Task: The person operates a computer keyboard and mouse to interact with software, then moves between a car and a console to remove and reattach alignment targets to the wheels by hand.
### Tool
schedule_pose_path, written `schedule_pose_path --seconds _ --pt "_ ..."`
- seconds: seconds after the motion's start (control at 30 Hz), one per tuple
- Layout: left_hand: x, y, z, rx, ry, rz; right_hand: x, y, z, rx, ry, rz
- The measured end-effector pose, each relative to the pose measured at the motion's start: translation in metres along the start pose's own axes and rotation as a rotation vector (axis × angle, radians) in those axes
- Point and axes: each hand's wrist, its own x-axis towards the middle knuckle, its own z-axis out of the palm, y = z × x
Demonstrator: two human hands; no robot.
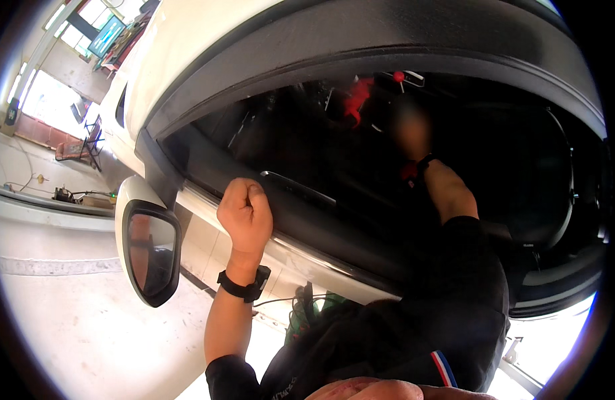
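At the lower edge of the open window, my left hand is closed in a fist by the inner sill of the car door. Nothing shows in its fingers, and a black band circles the wrist. My right arm reaches through the window into the dark cabin. Blur smears my right hand, so its fingers and anything in them cannot be made out. Beyond it are a round red knob and an irregular red object. Another small red item lies close to the right wrist.
A side mirror juts out at the left of the door. The dark window frame arches above my right arm. A seat is at the right inside the cabin. A chair and a screen stand far left.
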Motion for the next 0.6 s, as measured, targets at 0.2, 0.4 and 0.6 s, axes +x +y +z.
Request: schedule_pose_path --seconds 0.2,0.4,0.6 --pt "-0.001 -0.003 -0.003 -0.026 0.042 0.041 0.034 0.023 -0.078 -0.208 -0.073 -0.068" --pt "-0.002 -0.008 -0.001 -0.043 0.096 0.077 0.068 0.025 -0.217 -0.076 0.211 -0.334" --pt "-0.009 -0.017 -0.002 -0.204 0.056 0.032 0.071 0.007 -0.334 0.054 0.073 -0.447"
